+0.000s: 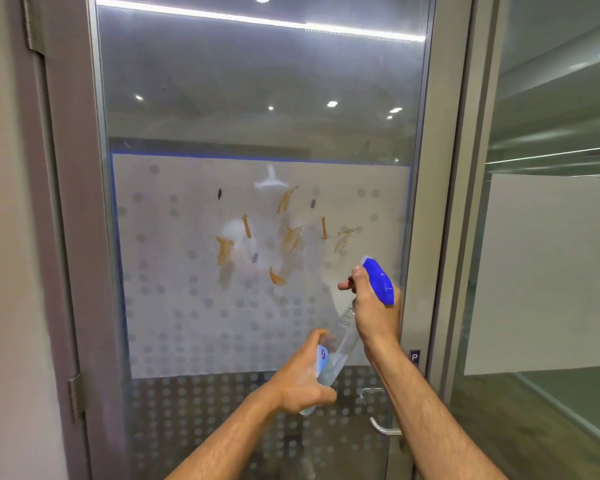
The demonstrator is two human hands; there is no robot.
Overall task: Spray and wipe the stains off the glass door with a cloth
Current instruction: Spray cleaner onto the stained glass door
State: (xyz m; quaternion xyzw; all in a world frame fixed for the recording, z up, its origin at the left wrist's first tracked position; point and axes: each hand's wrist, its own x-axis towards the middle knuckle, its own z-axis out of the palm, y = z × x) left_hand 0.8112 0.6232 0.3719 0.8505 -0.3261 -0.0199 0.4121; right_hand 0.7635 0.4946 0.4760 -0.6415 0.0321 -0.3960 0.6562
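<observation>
A glass door [257, 98] with a frosted dotted band fills the view. Several orange-brown stains [291, 239] and a few small purple marks [219, 194] sit in the middle of the band. Both hands hold a clear spray bottle [342, 344] with a blue trigger head [381, 282]. My right hand [374, 310] grips the neck with fingers on the trigger, nozzle aimed up-left at the stains. My left hand [302, 379] wraps the bottle's base. No cloth is visible.
A metal door handle [383, 429] sticks out at the lower right of the door, below my right forearm. The grey door frame [70, 237] with hinges runs down the left. A fixed glass wall [551, 237] stands to the right.
</observation>
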